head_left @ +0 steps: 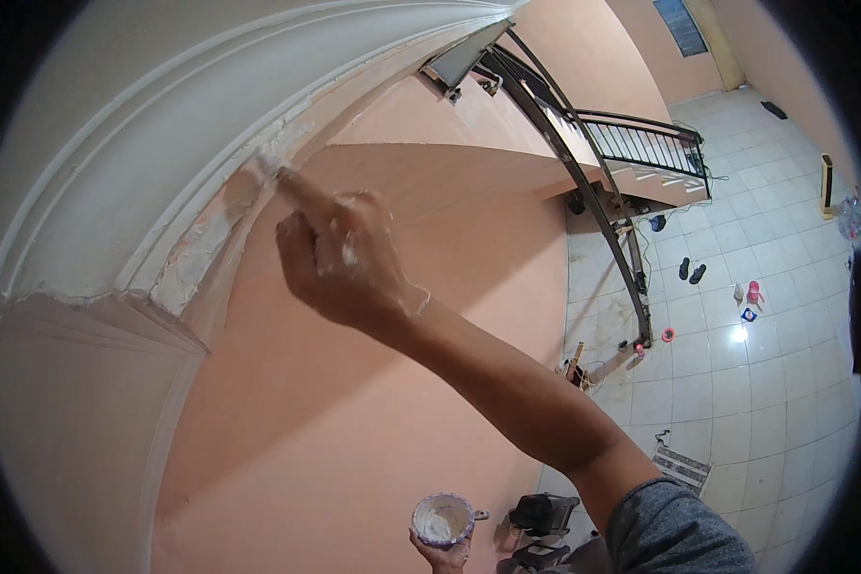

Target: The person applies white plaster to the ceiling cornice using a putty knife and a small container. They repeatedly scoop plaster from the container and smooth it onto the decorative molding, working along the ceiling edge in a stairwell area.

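1. Broad peach painted wall (402, 402): smooth, matt.
2. Above the wall, long white ridged moulding (163, 163): smooth face, rough lower edge.
3. Right of the wall, pale square floor tiles (717, 383): glossy.
4. Also right of it, black barred stair railing (631, 141): metallic.
5. Before it, thick white paste (440, 523): matt.

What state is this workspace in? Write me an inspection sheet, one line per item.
Surface: pale moulding with patchy white paste along its lower edge, above a pink wall.
Job's things: cup containing white paste.
Clutter: dark slippers, a pink item and a blue item on the tiled floor.
Grips: left grip supports the cup; right grip, paste-smeared, is at the moulding's lower edge; fingertip area too blurred to tell whether it holds anything.
Cables: thin cable-like line beside the stairs.
Surroundings: black stair railing.
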A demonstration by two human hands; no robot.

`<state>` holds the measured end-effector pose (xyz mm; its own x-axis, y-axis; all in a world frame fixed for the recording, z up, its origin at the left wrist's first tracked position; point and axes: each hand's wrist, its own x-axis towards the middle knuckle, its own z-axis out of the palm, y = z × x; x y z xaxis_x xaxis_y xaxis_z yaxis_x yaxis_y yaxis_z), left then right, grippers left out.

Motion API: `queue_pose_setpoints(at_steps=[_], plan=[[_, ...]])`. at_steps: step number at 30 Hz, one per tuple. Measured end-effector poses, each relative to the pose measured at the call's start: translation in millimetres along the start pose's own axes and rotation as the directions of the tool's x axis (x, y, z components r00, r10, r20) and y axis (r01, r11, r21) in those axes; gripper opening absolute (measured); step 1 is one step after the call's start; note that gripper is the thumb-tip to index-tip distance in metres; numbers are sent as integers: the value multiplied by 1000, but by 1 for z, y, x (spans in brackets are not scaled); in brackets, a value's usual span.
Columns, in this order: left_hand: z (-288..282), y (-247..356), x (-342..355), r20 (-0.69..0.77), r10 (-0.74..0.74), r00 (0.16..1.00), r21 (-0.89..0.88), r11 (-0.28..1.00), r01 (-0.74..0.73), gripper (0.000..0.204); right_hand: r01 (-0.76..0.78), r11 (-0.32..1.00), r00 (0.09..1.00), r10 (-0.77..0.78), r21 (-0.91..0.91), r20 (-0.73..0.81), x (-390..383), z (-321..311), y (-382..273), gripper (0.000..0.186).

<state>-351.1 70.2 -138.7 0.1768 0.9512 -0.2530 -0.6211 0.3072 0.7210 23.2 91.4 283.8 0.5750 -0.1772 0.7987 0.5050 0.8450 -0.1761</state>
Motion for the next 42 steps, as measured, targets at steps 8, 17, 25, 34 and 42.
queue_pose_setpoints(at_steps=[8, 17, 25, 34, 42], plan=[[-15, -2, 7, -14, -5, 1000, -17, 1000, 5, 88, -78, 997, 995, 78, -7, 64, 10, 1, 6, 40], [-14, -2, 10, 31, -28, 999, -55, 998, 30, 88, -98, 987, 992, 87, -128, -94, 18, -8, 35, 39], [-10, -7, 9, -14, -26, 1000, -29, 999, 25, 87, -61, 981, 998, 63, -185, 5, 26, -7, 35, 39], [-7, -12, 13, -11, -40, 999, -31, 999, 40, 85, -15, 990, 1000, 16, -143, 6, 16, 0, 15, 34], [-2, -11, 15, 27, -11, 1000, -38, 999, 12, 84, -69, 995, 997, 70, -65, 14, 11, -13, 13, 32]])
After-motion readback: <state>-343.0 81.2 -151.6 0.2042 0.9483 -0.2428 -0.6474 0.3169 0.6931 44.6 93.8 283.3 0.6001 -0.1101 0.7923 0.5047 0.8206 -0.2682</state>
